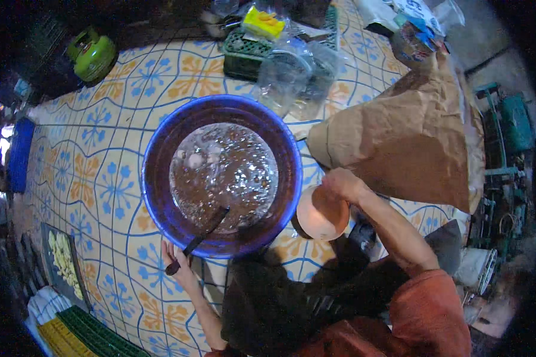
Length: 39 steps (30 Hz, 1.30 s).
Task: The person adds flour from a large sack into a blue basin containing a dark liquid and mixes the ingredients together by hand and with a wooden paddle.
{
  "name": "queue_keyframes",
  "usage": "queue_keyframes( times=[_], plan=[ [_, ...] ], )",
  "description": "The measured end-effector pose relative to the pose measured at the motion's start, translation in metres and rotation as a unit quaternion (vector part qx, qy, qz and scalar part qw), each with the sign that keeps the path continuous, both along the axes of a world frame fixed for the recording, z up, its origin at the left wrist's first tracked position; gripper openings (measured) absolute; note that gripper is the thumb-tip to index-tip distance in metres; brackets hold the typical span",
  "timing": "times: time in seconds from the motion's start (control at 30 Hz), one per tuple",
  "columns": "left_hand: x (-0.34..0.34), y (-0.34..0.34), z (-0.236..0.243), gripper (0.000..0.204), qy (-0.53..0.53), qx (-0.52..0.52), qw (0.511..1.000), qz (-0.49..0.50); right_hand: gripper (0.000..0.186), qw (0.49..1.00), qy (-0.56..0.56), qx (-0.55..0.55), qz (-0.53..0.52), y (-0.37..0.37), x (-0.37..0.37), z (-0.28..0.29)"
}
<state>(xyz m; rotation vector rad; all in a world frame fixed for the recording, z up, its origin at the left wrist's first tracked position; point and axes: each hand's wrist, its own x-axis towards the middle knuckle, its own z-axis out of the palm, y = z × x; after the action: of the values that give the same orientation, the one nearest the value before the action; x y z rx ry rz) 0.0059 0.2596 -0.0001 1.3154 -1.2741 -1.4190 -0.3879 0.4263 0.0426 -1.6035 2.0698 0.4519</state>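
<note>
A large blue basin (155, 137) stands on the tiled floor in front of me, with brown, foamy liquid (223, 178) inside and a few pale lumps near its left side. A dark long-handled spoon or paddle (205, 233) leans across the near rim, its lower end in the liquid. My left hand (181, 268) is against the outside of the basin under that handle, fingers apparently stretched out; the handle partly covers it. Right of the basin, my right hand (343, 185) grips the upper edge of a round, pale orange bowl (320, 221).
A large brown paper sack (405, 137) lies to the right. A green crate (244, 58) with clear plastic bags (286, 74) stands beyond the basin. A green gas cylinder (93, 56) is at far left. Pale pieces lie on a dark tray (80, 262) at left.
</note>
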Motion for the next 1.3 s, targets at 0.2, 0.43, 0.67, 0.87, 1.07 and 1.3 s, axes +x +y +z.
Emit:
queue_keyframes(
  times=[0.2,0.43,0.67,0.87,1.07,1.3],
  plan=[
    [0.036,0.001,0.092,0.052,-0.457,0.189,0.754,-0.431,0.014,0.992,-0.015,-0.109,-0.056,-0.03,0.042,0.207],
    [-0.088,-0.002,0.235,0.049,-0.352,-0.326,0.76,-0.438,0.041,0.885,-0.032,-0.435,-0.162,0.099,-0.015,0.382],
    [-0.295,0.087,0.316,0.057,-0.126,-0.607,0.531,-0.578,0.029,0.908,0.334,-0.178,-0.18,0.154,-0.107,0.337],
    [-0.379,0.141,0.289,0.023,-0.154,-0.705,0.417,-0.553,0.015,0.973,0.207,-0.101,-0.004,0.049,-0.167,0.206],
    [-0.37,0.151,0.279,0.007,-0.069,-0.649,0.488,-0.579,0.017,0.993,0.112,-0.035,0.029,0.07,-0.148,0.142],
    [-0.357,0.143,0.283,0.012,-0.017,-0.621,0.523,-0.583,0.017,0.98,-0.004,-0.12,-0.159,0.118,-0.113,0.132]
  ],
)
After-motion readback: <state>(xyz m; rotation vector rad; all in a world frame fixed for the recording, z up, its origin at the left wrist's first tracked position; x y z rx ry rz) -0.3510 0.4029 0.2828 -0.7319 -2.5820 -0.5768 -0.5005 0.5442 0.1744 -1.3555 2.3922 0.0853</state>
